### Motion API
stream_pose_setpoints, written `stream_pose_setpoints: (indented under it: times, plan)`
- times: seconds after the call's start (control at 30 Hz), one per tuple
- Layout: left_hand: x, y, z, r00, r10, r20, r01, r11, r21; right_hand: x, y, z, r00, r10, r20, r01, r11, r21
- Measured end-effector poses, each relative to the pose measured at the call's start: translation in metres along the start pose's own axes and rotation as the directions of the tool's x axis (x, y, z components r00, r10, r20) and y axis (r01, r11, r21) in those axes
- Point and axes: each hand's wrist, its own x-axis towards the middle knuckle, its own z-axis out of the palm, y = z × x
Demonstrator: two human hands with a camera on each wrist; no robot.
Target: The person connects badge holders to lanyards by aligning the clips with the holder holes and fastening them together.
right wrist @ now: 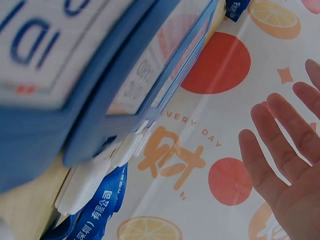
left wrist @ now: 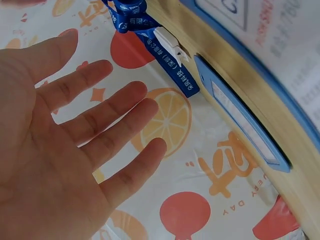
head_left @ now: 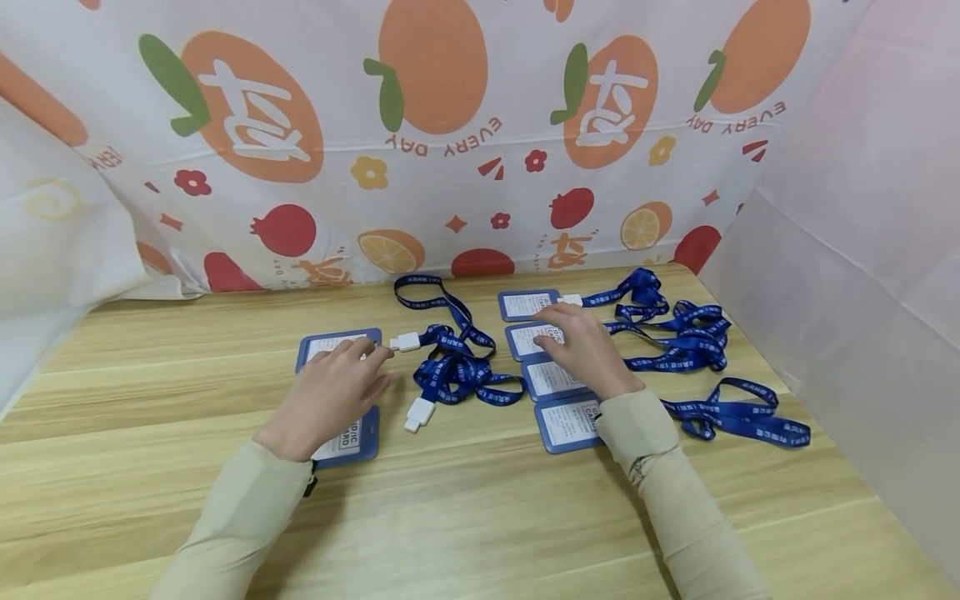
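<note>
My left hand (head_left: 333,392) hovers over two blue-framed ID card holders on the left, its fingers spread and holding nothing. The far holder (head_left: 367,335) is partly hidden by the fingers, the near holder (head_left: 367,446) by the wrist. In the left wrist view, the left hand (left wrist: 75,135) shows straight fingers. My right hand (head_left: 588,346) is above a column of several card holders; the nearest holder (head_left: 566,425) and the farthest holder (head_left: 517,306) show beside it. The right wrist view shows the right hand (right wrist: 287,150) with straight, bare fingers.
Blue printed lanyards (head_left: 457,375) with white clips (head_left: 420,412) lie bunched between the hands. More blue lanyards (head_left: 697,342) trail right from the card column. A fruit-print cloth (head_left: 450,192) hangs behind the wooden table (head_left: 450,517), and a pale sheet (head_left: 862,250) stands along its right side.
</note>
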Motion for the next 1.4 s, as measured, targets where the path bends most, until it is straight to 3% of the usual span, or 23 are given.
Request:
stream_pose_setpoints:
  times: [0.57,0.8,1.0,1.4]
  plan:
    - [-0.026,-0.01,-0.007,1.0,0.001,0.012,-0.002,0.999,0.035,-0.003,-0.011,0.007,1.0,-0.031,-0.005,0.031,0.999,0.021]
    - [-0.036,-0.013,-0.006,1.0,0.016,0.016,-0.017,0.998,0.066,-0.004,-0.011,0.011,0.995,-0.097,-0.011,0.097,0.995,0.013]
    - [-0.042,-0.014,-0.003,0.999,0.004,0.048,-0.006,0.999,0.039,-0.003,-0.02,0.014,0.985,-0.172,-0.019,0.172,0.984,0.037]
    - [-0.05,-0.015,-0.005,0.995,-0.006,0.101,0.006,1.0,0.001,-0.002,-0.037,0.024,0.969,-0.23,0.089,0.228,0.973,0.037]
